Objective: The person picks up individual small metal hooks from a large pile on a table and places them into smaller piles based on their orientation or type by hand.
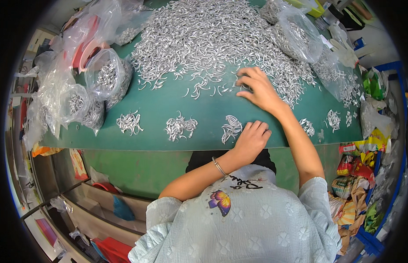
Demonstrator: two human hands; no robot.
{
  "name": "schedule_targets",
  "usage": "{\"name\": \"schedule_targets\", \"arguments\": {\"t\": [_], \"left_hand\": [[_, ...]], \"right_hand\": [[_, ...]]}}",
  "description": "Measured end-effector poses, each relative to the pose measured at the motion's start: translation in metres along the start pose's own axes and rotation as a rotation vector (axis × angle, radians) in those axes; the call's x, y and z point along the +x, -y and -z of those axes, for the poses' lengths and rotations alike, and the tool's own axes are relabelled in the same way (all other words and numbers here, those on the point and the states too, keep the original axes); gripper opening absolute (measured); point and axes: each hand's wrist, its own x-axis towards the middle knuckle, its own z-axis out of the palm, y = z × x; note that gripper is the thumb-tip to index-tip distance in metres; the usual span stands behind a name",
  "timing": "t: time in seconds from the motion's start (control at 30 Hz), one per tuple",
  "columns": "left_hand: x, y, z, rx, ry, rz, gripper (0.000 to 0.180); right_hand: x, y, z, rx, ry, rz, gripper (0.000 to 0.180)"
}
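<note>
A large heap of small curved silver metal pieces (pixel 199 39) covers the far half of the green table (pixel 164 103). My right hand (pixel 260 91) reaches over the heap's near edge, fingers bent and apart, with nothing visibly held. Close to the table's front edge, my left hand (pixel 253 138) is closed, its fingers curled downward; whatever it may hold is hidden. Just left of it lies a small pile of the curved pieces (pixel 231 128). Farther left are two more small piles, a middle one (pixel 180 126) and a left one (pixel 130 122).
Clear plastic bags of metal pieces (pixel 108 78) crowd the table's left side, beside a pink-red plastic thing (pixel 88 55). Another filled bag (pixel 298 37) lies at the far right. Small piles (pixel 333 119) sit right of my right forearm. Colourful packages (pixel 355 171) fill a rack below.
</note>
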Motion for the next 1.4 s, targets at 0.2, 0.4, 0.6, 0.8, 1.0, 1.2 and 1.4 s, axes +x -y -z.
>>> {"name": "schedule_targets", "arguments": {"t": [0.2,0.4,0.6,0.8,1.0,1.2,1.4], "left_hand": [[0.001,0.0,-0.003,0.026,-0.016,-0.008,0.03],[0.0,0.001,0.0,0.031,0.007,0.0,0.031],[0.0,0.001,-0.002,0.031,-0.026,-0.007,0.032],[-0.002,0.002,-0.006,0.043,-0.003,-0.012,0.029],[-0.001,0.001,-0.008,0.059,0.003,-0.001,0.031],[-0.003,0.0,-0.011,0.045,-0.006,0.006,0.03],[-0.003,-0.001,-0.007,0.031,-0.013,0.003,0.028]], "right_hand": [[0.022,0.023,-0.011,0.128,-0.042,0.089,0.031],[0.021,0.016,-0.022,0.024,-0.022,0.081,0.031],[0.023,0.029,-0.031,-0.12,-0.059,0.048,0.022],[0.023,0.022,-0.028,-0.19,0.012,0.186,0.021],[0.029,0.032,-0.027,0.002,-0.017,0.253,0.024],[0.034,0.029,-0.036,-0.078,0.014,0.233,0.015],[0.003,0.017,-0.012,-0.136,0.041,0.187,0.013]]}}
